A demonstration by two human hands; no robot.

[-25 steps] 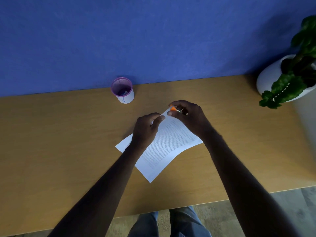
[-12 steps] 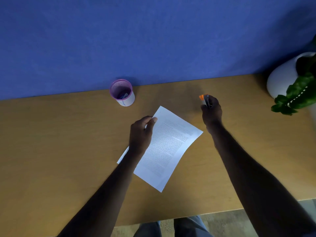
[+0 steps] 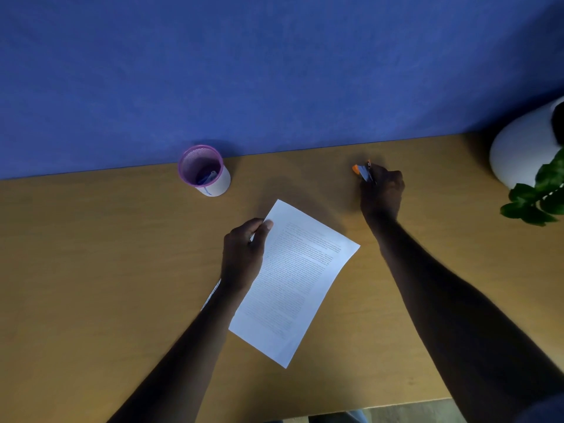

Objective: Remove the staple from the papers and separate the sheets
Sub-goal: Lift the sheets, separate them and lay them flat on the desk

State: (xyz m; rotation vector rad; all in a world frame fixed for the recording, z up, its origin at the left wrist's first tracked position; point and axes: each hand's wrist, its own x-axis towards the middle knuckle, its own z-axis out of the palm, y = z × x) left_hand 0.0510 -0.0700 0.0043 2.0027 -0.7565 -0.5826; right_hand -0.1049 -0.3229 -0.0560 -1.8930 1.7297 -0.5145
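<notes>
White printed papers [image 3: 293, 279] lie slanted in the middle of the wooden desk [image 3: 91, 270]. My left hand [image 3: 244, 251] pinches their upper left edge between thumb and fingers; a second sheet's corner [image 3: 212, 296] peeks out beneath my left wrist. My right hand [image 3: 381, 190] is far right of the papers near the desk's back edge, closed around a small orange and grey staple remover [image 3: 362, 171] whose tip sticks out past my fingers. I cannot make out a staple.
A purple mesh cup [image 3: 204, 170] with small items inside stands at the back left by the blue wall. A white plant pot [image 3: 525, 151] with green leaves [image 3: 537, 196] sits at the far right. The desk's front edge runs along the bottom.
My right hand has pulled the staple remover away from the papers' top corner, up and to the right. My left hand stays on the papers, which have settled flatter on the desk.
</notes>
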